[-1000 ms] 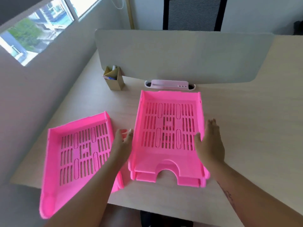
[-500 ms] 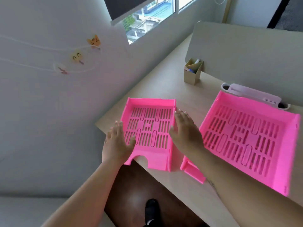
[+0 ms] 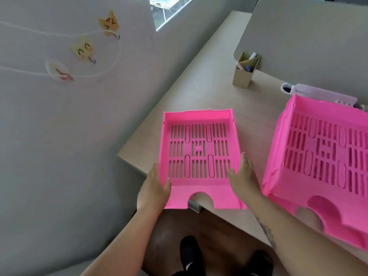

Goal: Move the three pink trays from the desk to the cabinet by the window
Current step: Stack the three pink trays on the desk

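Observation:
A single pink slotted tray (image 3: 199,152) lies at the near left corner of the light wooden desk (image 3: 201,90), its notched front edge overhanging the desk edge. My left hand (image 3: 155,188) grips the tray's left side wall, thumb inside. My right hand (image 3: 244,176) grips its right side wall. To the right sits a stack of two pink trays (image 3: 326,162), partly cut off by the frame edge.
A cardboard pen holder (image 3: 245,73) and a white desk organiser (image 3: 318,94) stand by the grey desk divider (image 3: 310,34). A grey wall with cat stickers (image 3: 83,49) rises at left, the window (image 3: 169,8) beyond. My shoes (image 3: 191,255) stand on brown floor.
The view has swung left from the stacked trays to the single tray. Both hands moved from the stack onto the single tray's sides and closed on them.

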`<state>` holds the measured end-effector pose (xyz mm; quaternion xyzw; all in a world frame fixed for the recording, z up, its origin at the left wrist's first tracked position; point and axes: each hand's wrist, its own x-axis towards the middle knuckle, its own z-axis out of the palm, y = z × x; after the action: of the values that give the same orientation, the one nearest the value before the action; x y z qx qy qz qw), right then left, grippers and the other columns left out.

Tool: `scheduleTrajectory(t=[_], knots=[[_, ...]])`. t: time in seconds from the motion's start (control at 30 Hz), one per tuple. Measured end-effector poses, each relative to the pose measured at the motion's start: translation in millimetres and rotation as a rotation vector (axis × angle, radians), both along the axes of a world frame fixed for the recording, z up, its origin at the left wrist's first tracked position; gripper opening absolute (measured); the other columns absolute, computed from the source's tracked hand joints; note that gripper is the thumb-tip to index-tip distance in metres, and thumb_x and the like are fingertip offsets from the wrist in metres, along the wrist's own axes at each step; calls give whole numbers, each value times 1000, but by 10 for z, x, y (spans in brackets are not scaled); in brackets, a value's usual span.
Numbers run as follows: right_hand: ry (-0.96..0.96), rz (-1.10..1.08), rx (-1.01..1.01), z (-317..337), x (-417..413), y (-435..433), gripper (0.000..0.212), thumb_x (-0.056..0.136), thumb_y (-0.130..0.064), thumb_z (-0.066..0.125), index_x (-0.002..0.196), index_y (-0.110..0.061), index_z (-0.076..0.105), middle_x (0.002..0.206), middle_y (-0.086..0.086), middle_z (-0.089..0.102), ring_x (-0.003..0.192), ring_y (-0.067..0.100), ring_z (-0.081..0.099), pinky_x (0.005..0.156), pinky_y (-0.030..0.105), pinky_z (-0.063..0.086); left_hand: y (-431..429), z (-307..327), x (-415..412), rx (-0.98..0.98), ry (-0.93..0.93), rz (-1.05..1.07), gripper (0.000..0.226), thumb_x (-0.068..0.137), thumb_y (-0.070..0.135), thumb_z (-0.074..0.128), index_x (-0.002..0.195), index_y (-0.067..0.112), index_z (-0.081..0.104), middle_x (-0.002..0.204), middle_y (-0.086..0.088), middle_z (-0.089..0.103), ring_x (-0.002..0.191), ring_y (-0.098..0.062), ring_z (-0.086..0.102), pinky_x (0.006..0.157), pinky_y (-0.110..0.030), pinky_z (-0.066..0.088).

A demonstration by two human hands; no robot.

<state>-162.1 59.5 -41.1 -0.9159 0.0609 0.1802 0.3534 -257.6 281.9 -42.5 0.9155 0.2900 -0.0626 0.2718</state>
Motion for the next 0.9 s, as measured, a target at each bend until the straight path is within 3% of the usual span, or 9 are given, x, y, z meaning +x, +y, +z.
scheduleTrajectory(t=[0.13,0.27,0.4,0.5,0.57,0.6,0.67,0.73,0.9], knots=[[63,-169,-20,-63,-33,47,58,97,-1,34,154,-10,23,148,19,46,114,37,59,82,36,53,54,-89,11,-43,-11,80,31,97,17,41,127,11,51,94,-5,64,78,-25,61,68,-36,53],[-22,-202,50,112,122,142,49,95,-2,34,143,-9,43,129,18,62,84,28,62,52,23,43,174,88,107,-45,-77,109,24,96,19,43,114,9,56,87,-10,65,73,-31,64,66,-42,57],[-133,-170,135,590,448,262,48,92,0,35,137,-6,50,120,17,64,86,30,63,58,25,43,342,582,466,-23,-191,89,14,95,13,45,97,4,55,74,-11,58,55,-18,48,51,-30,37],[-228,-137,169,968,648,182,30,89,0,35,98,-13,60,87,7,60,72,24,53,49,22,37,387,1044,777,16,-255,42,11,93,11,46,95,10,57,71,-6,57,52,-14,46,47,-28,30],[-289,-137,188,1177,727,17,34,90,2,35,70,-25,42,68,-3,44,56,16,41,37,14,30,299,1272,957,32,-279,-3,14,91,9,47,96,6,60,74,-9,62,51,-11,47,45,-27,33],[-307,-144,206,1252,748,-101,33,91,2,36,72,-24,43,68,-4,43,53,12,39,36,14,30,211,1357,1030,35,-285,-26,15,91,9,47,97,4,60,72,-8,62,50,-10,48,42,-25,34],[-315,-165,223,1345,765,-393,23,93,-1,38,101,-9,59,78,-1,50,53,9,43,42,18,34,-59,1482,1149,25,-286,-67,14,92,8,46,99,6,58,67,-1,55,48,-10,50,34,-18,34],[-324,-223,237,1391,741,-768,30,94,-4,40,120,4,54,90,11,59,58,14,49,47,27,43,-411,1520,1251,28,-311,-120,17,92,9,46,100,6,61,66,1,56,47,-12,54,33,-19,35],[-329,-382,218,1382,563,-1851,21,94,-2,41,108,6,55,94,25,64,63,22,47,49,33,40,-1445,1422,1400,2,-336,-230,19,92,11,46,94,4,63,79,-10,66,55,-16,56,44,-24,40]])
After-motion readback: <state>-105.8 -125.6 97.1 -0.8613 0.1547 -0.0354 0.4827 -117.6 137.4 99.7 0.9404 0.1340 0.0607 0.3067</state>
